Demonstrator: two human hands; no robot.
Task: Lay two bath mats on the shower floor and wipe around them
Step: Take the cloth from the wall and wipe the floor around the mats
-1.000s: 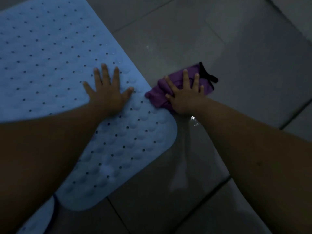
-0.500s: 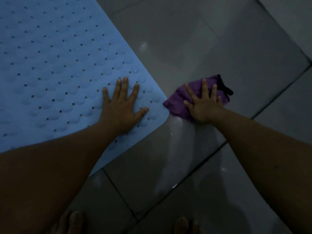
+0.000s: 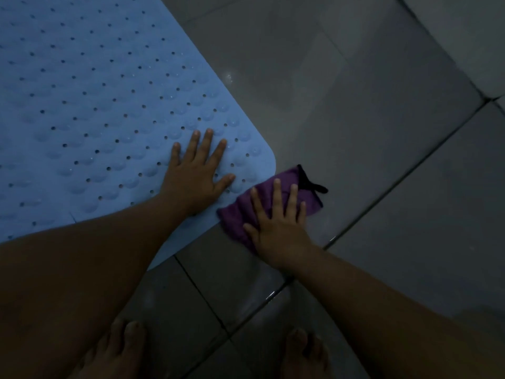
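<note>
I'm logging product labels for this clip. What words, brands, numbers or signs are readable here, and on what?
None can be read. The blue bath mat shows only holes and bumps, the purple cloth under the right hand has a black tag, blank as seen, and the floor tiles are plain.

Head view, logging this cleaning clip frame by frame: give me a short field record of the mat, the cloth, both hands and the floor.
mat: blue bath mat, flat on the tiles, rounded corner near the cloth
cloth: purple cloth, bunched, overlapping the mat's edge
left hand: left hand spread flat on the mat
right hand: right hand flat on the cloth
floor: grey tiled floor, glossy wet streaks near the feet
feet: bare toes at the bottom edge
</note>
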